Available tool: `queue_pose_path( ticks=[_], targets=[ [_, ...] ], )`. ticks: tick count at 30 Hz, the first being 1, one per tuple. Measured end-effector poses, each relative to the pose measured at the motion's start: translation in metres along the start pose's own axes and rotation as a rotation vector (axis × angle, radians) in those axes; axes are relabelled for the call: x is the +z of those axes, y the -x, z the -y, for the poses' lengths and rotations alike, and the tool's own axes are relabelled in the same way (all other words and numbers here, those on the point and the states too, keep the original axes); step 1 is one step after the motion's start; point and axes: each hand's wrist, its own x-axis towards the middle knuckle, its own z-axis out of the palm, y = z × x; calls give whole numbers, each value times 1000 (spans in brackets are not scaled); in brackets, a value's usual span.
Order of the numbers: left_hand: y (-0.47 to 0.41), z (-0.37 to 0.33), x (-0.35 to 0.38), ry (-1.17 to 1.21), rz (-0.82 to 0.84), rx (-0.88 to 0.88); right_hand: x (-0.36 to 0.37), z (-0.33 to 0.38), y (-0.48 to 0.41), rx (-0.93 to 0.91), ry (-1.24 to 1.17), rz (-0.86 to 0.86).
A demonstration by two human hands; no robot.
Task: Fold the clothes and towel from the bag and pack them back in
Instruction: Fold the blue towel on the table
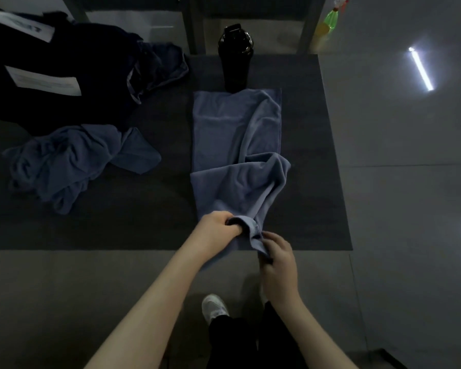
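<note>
Left hand [218, 226] fingers grasping towel [234, 145] corner, right hand [278, 258] pinching its edge (arms extended)

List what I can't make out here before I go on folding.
Head view only:
- Dark fabric bag: cut off by the left edge; too dim to find its opening.
- White paper labels on it: print blurred.
- Blue terry towel: near corners hidden inside the left hand and right hand.
- Green plastic spray bottle: blurred, at the top edge.

Single head-worn wide-angle view, facing forward and down, towel [224, 129] centred, close below
</note>
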Motion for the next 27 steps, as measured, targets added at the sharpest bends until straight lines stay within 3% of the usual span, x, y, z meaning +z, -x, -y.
queue_pose_path(
  ticks=[3,5,8,11,15,19,27],
  targets=[
    [15,2,-9,-59,211,-28,-44,-1,-3,161,-375,144],
    [25,1,-11,-270,351,-7,-78,-6,-4,227,-447,254],
    [40,-4,-8,-604,450,-7,-123,-7,-7,233,-338,397],
    [52,-7,-7,-637,548,-95,-148,-4,-7,230,-219,505],
    [58,0,-17,-631,616,-137,-157,-11,-9,290,-111,468],
    [54,16,-32,-523,496,-136,-151,-22,-13,322,-37,282],
    [17,35,-51,135,-31,-186,-127,-21,-48,434,-183,29]
  ],
)
